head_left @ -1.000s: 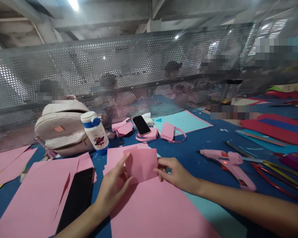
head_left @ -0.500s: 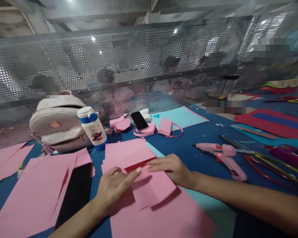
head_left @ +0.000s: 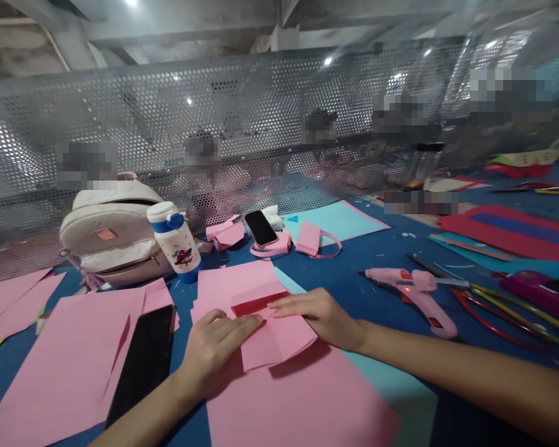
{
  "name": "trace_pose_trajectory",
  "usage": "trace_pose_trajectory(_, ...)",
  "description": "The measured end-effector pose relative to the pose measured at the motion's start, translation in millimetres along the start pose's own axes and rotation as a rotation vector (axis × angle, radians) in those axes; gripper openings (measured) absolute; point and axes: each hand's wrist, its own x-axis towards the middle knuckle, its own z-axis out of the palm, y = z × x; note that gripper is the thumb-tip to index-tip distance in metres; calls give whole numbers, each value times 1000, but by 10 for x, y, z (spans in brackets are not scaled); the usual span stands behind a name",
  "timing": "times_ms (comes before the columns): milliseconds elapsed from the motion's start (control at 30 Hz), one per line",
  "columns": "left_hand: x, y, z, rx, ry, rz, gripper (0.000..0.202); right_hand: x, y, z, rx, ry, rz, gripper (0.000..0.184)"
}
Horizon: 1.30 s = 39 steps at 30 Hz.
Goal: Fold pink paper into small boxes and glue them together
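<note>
Head: both hands on folded paper

Dim; bright overhead lamp; soft shadow under folded paper

Left fingers just beside right fingers, palms down
</note>
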Motion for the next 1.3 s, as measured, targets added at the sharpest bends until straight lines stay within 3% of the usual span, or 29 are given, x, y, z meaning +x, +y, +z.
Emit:
trace_pose_trajectory(167, 9, -17, 10, 0, 9, -3, 40, 2, -7, -4, -6, -2, 16, 29)
trace_pose_trajectory(400, 14, 59, -49, 8, 49, -11, 40, 43, -28, -29, 109, -5, 44, 17)
trace_pose_trajectory(533, -45, 106, -80, -7, 154, -121, 53, 71, -65, -65, 162, 52, 102, 34)
trace_pose_trajectory(667, -5, 77, -85, -232, 10, -264, 80, 73, -122, -66, 282, -25, 117, 42)
trace_pose_trajectory(800, 109, 127, -96, -439, -244, -203, 131, 92, -219, -23, 480, -66, 223, 45)
trace_pose_trajectory(900, 153, 245, -101, -484, -321, -131, 143, 143, -285, 10, 592, -105, 304, 44)
trace_pose_trajectory(1033, 191, 428, -155, -616, -367, -257, 158, 210, -320, -26, 739, -135, 395, 39)
trace_pose_trajectory(1100, 225, 504, -222, -678, -368, -309, 153, 212, -331, -72, 802, -130, 431, 40)
trace_pose_trajectory(1200, 269, 578, -338, -716, -338, -364, 127, 155, -374, -136, 883, -114, 490, 36)
trace_pose_trajectory(1300, 249, 592, -394, -659, -271, -403, 114, 55, -465, -178, 1074, -39, 667, 24)
